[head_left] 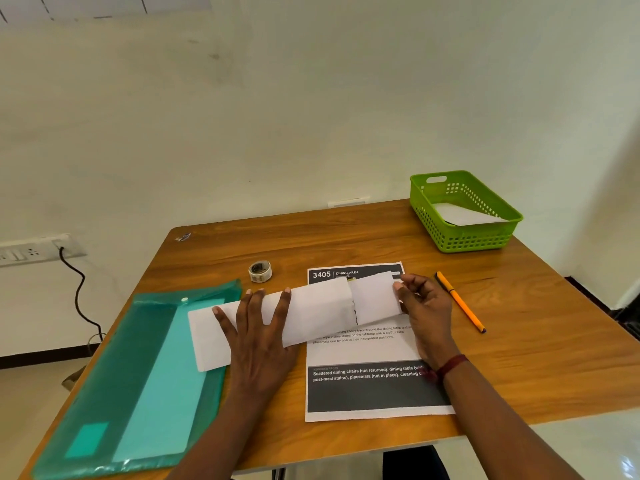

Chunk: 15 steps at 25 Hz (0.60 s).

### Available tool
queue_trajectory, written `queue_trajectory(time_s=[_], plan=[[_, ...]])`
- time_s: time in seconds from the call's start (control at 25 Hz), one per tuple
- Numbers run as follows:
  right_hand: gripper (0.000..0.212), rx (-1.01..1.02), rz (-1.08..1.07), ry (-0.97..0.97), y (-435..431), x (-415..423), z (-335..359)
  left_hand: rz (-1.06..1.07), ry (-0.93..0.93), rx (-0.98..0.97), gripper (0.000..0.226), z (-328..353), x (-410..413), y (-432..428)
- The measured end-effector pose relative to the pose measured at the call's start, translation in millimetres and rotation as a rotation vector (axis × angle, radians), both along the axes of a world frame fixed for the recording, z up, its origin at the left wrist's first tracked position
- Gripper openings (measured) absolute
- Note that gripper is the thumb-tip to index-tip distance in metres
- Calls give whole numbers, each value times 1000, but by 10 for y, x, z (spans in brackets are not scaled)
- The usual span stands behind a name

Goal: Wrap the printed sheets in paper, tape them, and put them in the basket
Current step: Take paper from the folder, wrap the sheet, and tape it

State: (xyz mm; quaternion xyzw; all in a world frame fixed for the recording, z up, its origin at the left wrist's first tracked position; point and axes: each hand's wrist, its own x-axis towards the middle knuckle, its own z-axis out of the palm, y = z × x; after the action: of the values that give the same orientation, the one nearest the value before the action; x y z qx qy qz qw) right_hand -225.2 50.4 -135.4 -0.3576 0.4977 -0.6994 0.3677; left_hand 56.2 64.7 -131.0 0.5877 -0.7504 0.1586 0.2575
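Glossy wood table (346, 237), perforated plastic basket (464, 239), matt paper wrap (311, 313)

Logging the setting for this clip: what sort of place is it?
Probably a plain office or study room: a wooden table against a bare wall, a wall socket with a cable plugged in, and stationery laid out, a tape roll, a pen and a teal plastic folder.

The basket (464, 239) is bright green with rows of little holes. The folder (138, 358) is teal, the pen (460, 304) orange, the wrapping paper (318, 313) white, the table (346, 233) streaky brown wood.
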Motion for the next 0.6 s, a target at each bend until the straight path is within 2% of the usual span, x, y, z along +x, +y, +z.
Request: queue_trajectory(time_s=[0.28, 0.44, 0.52, 0.6], plan=[[10, -23, 95, -69, 57, 24, 37, -28, -34, 13, 89, 140, -148, -13], [15, -67, 149, 9, 81, -4, 39, -45, -48, 41, 94, 211, -343, -81], [22, -89, 169, 25, 92, -9, 51, -57, -46, 63, 97, 220, -456, -104], [33, -79, 190, -59, 100, -7, 78, -65, -41, 77, 99, 230, -575, -112]])
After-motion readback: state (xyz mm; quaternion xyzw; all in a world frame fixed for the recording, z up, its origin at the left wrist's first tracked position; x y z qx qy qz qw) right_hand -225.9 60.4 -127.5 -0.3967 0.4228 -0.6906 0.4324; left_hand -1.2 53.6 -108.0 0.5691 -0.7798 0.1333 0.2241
